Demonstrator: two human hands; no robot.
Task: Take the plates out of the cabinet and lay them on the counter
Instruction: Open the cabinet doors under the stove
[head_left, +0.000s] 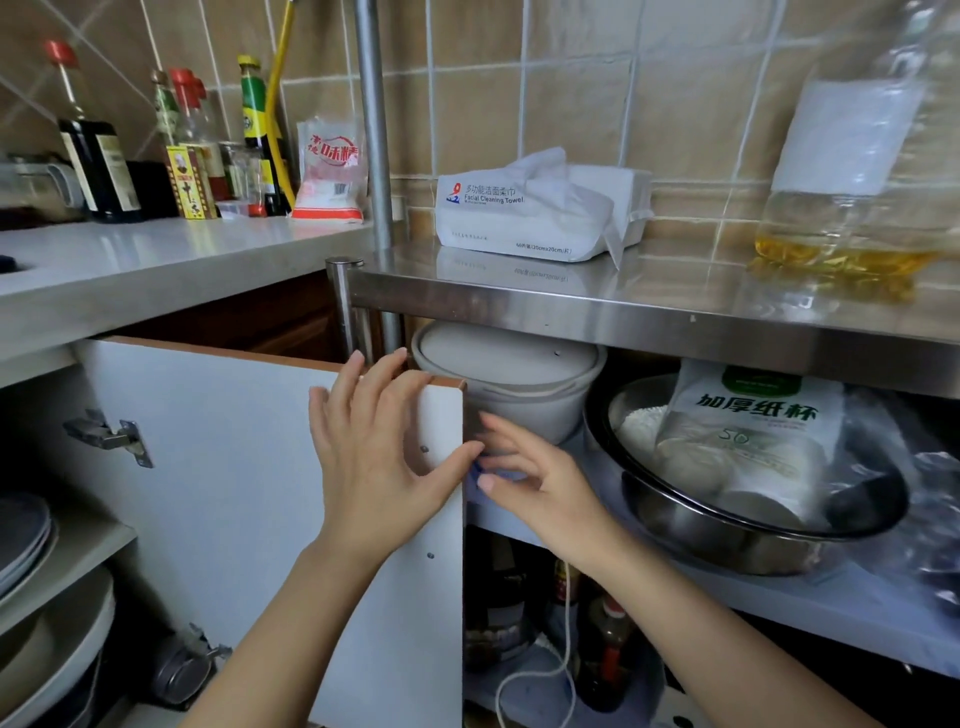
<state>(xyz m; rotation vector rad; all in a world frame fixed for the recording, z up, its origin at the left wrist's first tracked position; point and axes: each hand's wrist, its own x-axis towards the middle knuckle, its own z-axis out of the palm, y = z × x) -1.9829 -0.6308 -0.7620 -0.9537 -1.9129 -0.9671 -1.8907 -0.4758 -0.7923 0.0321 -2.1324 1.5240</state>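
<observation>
Both my hands are on the white laminate cabinet door (249, 467), which stands swung open toward me. My left hand (374, 452) lies flat on its inner face near the top corner, fingers straight and spread, thumb hooked round the free edge. My right hand (524, 478) is just past that edge, fingers loosely curled at a small blue bit on the outer side; I cannot tell whether they pinch it or only touch.

The stack of grey-blue ceramic plates (23, 540) sits left of the door, on the upper white shelf inside the cabinet, only partly in view. Below them on the lower shelf is a larger pale dish or lid (57, 644).

Handling judgement: glazed ceramic, so stiff, smooth, likely slippery, and it chips if knocked on the shelf lip. A stack will be heavy; probably take it with both hands, fingers under the bottom rim, thumbs on top.

The pale stone counter (156, 254) runs above the door, bare near its front edge; bottles (98, 166) stand at the back.
</observation>
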